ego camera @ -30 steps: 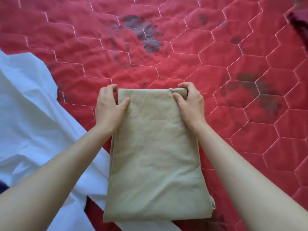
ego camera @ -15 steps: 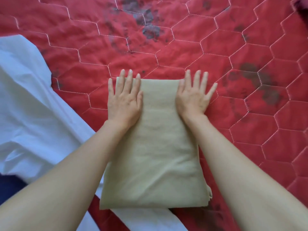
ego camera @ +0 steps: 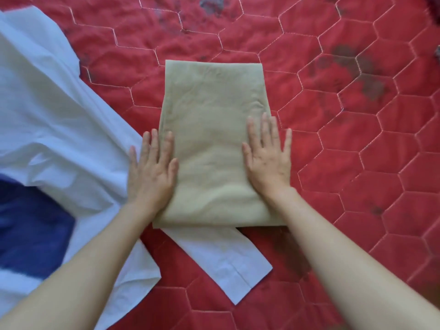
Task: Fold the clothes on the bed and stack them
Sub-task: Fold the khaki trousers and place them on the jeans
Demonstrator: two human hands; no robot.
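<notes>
Beige garment (ego camera: 212, 144) folded | on red quilted bedspread (ego camera: 357, 163) | white cloth (ego camera: 59, 115) beside

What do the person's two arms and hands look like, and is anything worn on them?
Both forearms are bare up to the picture's edge: no sleeves show. The left hand and the right hand wear no gloves, and no ring, watch or bracelet shows. The fingernails look short and unpainted.

A home bedroom: red quilted bedcover (ego camera: 357, 163) strewn with clothes (ego camera: 59, 115).
</notes>
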